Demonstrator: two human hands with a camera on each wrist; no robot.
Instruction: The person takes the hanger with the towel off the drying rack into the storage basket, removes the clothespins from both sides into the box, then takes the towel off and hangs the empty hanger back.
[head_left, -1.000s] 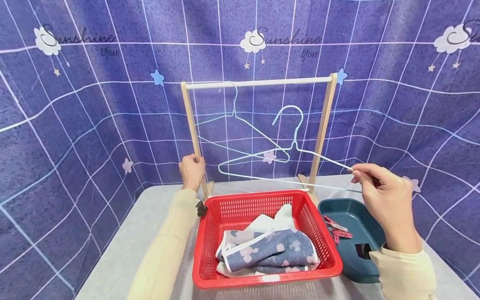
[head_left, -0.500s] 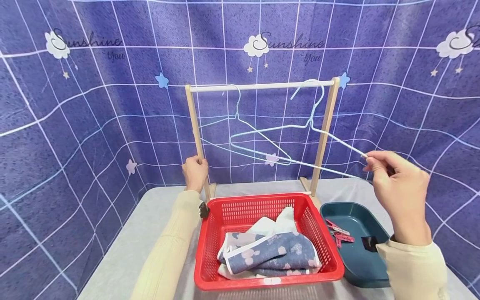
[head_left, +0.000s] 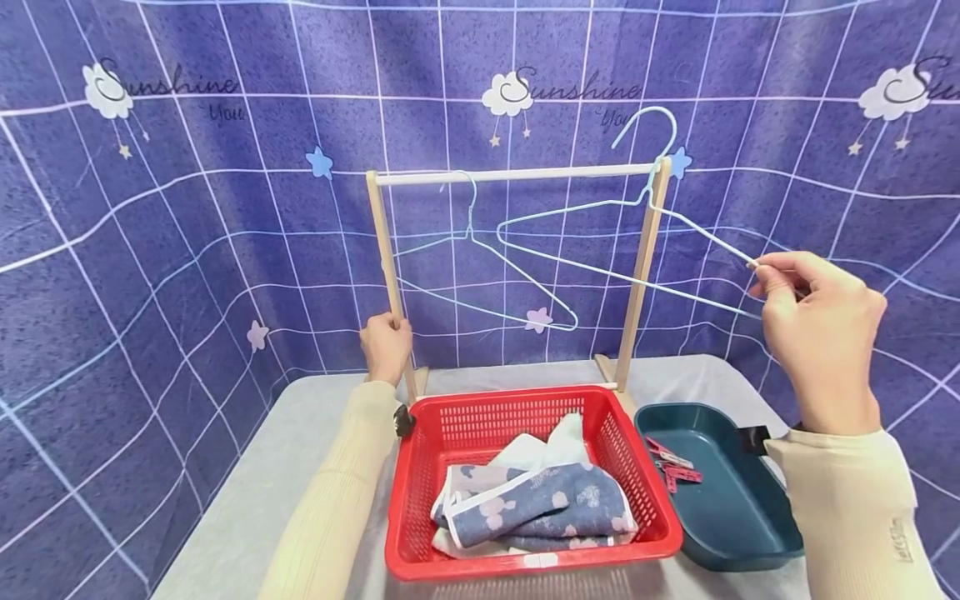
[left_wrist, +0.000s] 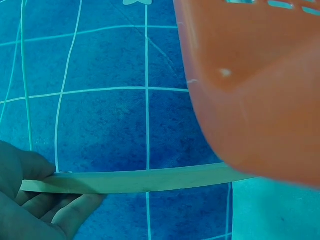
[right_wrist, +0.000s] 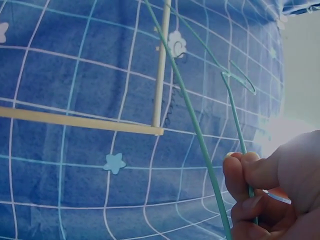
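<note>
My right hand (head_left: 821, 333) pinches one shoulder of a pale blue wire clothes hanger (head_left: 570, 210) between thumb and fingers. The hanger's hook appears above the right end of the rack's bar, and the right wrist view shows the hanger (right_wrist: 192, 117) in front of the rack. My left hand (head_left: 387, 346) grips the left wooden post of the clothes rack (head_left: 384, 242); in the left wrist view the fingers (left_wrist: 80, 212) wrap around that post (left_wrist: 150, 181). A second wire hanger (head_left: 517, 271) hangs by its hook from the white bar (head_left: 525, 174), left of the middle.
A red plastic basket (head_left: 401, 500) in front of the rack holds a folded blue floral cloth (head_left: 540, 504) and a white cloth (head_left: 536, 450). To its right stands a dark teal tray (head_left: 731, 475) with several pink and white clothespins (head_left: 678, 467). A purple gridded curtain hangs behind.
My right hand has risen and moved right, carrying the hanger up until its hook appears above the bar. The left hand keeps its grip on the post.
</note>
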